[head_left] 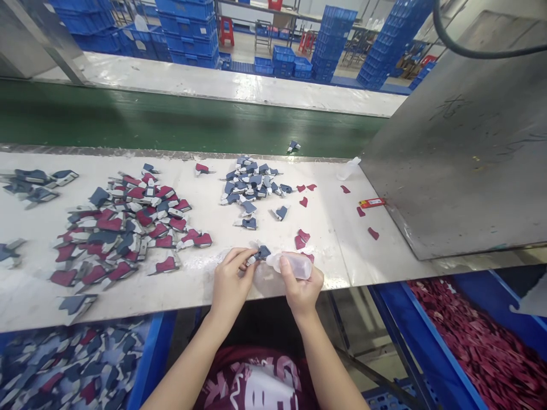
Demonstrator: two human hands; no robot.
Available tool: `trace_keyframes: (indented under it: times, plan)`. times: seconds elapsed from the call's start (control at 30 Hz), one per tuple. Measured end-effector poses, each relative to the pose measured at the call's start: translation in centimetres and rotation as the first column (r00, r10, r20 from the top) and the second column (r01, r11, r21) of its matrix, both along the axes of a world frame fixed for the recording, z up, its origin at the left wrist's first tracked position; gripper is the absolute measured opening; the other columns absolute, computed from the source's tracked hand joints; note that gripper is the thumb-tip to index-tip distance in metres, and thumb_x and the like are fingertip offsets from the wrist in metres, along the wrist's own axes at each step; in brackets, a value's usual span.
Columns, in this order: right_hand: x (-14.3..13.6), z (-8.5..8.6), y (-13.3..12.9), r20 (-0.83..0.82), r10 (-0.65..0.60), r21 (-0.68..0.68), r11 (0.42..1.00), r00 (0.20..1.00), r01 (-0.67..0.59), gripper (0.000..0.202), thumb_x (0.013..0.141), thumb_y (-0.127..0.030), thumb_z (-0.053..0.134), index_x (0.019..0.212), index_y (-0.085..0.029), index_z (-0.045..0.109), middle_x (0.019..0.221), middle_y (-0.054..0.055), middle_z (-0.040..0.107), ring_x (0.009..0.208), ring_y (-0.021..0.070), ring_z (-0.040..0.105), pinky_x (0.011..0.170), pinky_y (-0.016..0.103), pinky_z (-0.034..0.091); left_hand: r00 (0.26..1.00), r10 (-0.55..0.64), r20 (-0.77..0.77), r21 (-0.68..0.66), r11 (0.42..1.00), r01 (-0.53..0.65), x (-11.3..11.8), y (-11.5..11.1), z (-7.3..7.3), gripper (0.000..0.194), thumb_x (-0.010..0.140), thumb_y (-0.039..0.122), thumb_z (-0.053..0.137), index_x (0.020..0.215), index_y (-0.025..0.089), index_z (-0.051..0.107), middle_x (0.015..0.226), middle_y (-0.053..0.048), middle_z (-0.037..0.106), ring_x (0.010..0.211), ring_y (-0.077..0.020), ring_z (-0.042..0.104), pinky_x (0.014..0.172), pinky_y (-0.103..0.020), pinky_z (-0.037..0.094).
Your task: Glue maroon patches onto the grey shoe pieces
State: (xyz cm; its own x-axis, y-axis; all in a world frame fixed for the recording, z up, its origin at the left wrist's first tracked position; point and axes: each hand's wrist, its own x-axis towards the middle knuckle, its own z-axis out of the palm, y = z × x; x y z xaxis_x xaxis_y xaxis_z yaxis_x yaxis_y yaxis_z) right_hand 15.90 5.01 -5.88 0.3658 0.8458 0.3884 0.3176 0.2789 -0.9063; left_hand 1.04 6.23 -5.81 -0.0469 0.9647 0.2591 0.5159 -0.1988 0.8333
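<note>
Near the front edge of the white table (337, 239), my left hand (233, 279) pinches a small dark blue and white part (262, 252). My right hand (303, 285) is wrapped round a translucent squeeze bottle (298, 266), its nozzle pointing left at the part. Just past my right hand lie small red pieces (300, 241), one partly hidden behind the bottle. Beyond my hands is a pile of blue and white parts (252, 182). A larger pile of red, blue and white parts (128, 222) spreads to the left.
A green conveyor belt (192, 119) runs behind the table, with one part (293, 146) on it. At the right stand a metal housing (470, 142) and a red-yellow packet (372, 203). Blue bins flank me below, holding parts (72, 364) and red pieces (482, 347).
</note>
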Motion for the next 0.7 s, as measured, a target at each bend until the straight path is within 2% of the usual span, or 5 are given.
trace_keyframes:
  times: [0.2,0.3,0.43,0.6,0.7]
  plan:
    - [1.9,0.0,0.3,-0.205,-0.193,-0.024,0.981,0.960,0.192,0.020,0.084,-0.034,0.068,0.093,-0.016,0.069,0.084,0.006,0.072,0.075,0.0211,0.070,0.066,0.033,0.057,1.000,0.023,0.003,-0.015,1.000,-0.023,0.1,0.1,0.0,0.016,0.084,0.020,0.066,0.099,0.022,0.073,0.093,-0.001,0.068,0.063,-0.0101,0.055,0.065,-0.024,0.050]
    - [4.8,0.1,1.4,-0.224,-0.336,-0.042,0.941,0.915,0.335,0.031,0.074,-0.035,0.078,0.092,-0.018,0.060,0.086,0.005,0.070,0.078,0.0213,0.070,0.073,0.036,0.057,1.000,0.030,0.005,-0.022,0.999,-0.030,0.1,0.1,0.1,0.015,0.083,0.024,0.068,0.097,0.022,0.073,0.092,-0.001,0.068,0.063,-0.0111,0.055,0.066,-0.025,0.050]
    - [8.3,-0.2,2.6,-0.249,-0.282,-0.017,0.958,0.926,0.287,0.048,0.065,-0.032,0.084,0.088,-0.024,0.043,0.091,0.006,0.071,0.091,0.0237,0.071,0.088,0.042,0.054,0.999,0.031,-0.007,-0.037,0.999,-0.031,0.1,0.0,0.2,0.015,0.085,0.029,0.066,0.097,0.022,0.072,0.093,-0.003,0.067,0.065,-0.0126,0.057,0.068,-0.027,0.052]
    - [9.2,-0.4,2.9,-0.027,-0.360,-0.162,0.922,0.933,0.351,0.052,0.065,-0.041,0.084,0.096,-0.021,0.048,0.103,0.012,0.071,0.087,0.0238,0.070,0.082,0.041,0.054,0.999,0.035,0.022,-0.056,0.998,-0.034,-0.1,-0.1,0.1,0.019,0.088,0.034,0.063,0.100,0.021,0.069,0.103,-0.006,0.069,0.085,-0.0183,0.065,0.076,-0.030,0.053]
    - [8.2,0.0,1.9,0.217,-0.466,0.019,0.881,0.858,0.473,0.049,0.068,-0.044,0.083,0.099,-0.019,0.055,0.108,0.013,0.067,0.095,0.0254,0.064,0.083,0.041,0.051,0.994,0.063,0.091,-0.141,0.989,-0.049,-0.4,-0.1,-0.2,0.022,0.087,0.038,0.063,0.103,0.022,0.067,0.106,-0.006,0.070,0.100,-0.0216,0.066,0.084,-0.032,0.054]
